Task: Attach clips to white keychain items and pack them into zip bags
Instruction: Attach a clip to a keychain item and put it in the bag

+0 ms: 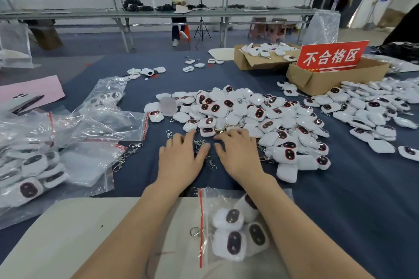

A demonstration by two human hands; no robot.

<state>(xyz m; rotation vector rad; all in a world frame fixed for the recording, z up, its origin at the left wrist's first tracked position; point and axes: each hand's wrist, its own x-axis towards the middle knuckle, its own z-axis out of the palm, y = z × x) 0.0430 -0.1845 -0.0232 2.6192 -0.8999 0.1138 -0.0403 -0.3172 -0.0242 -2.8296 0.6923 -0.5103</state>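
A big heap of white keychain items [254,115] with dark oval faces lies on the blue cloth ahead. Loose metal clips [200,144] are scattered just in front of it. My left hand [181,156] lies flat on the cloth with fingers spread, over the clips. My right hand [238,152] also lies flat, fingertips touching the near edge of the heap. Neither hand holds anything. A zip bag [229,229] with several white items inside lies near me between my forearms.
Filled and empty zip bags [45,142] are piled at the left. Another heap of white items [371,111] lies at the right. Two cardboard boxes [322,81] with a red sign [331,56] stand at the back right. A pale board [68,233] covers the near table edge.
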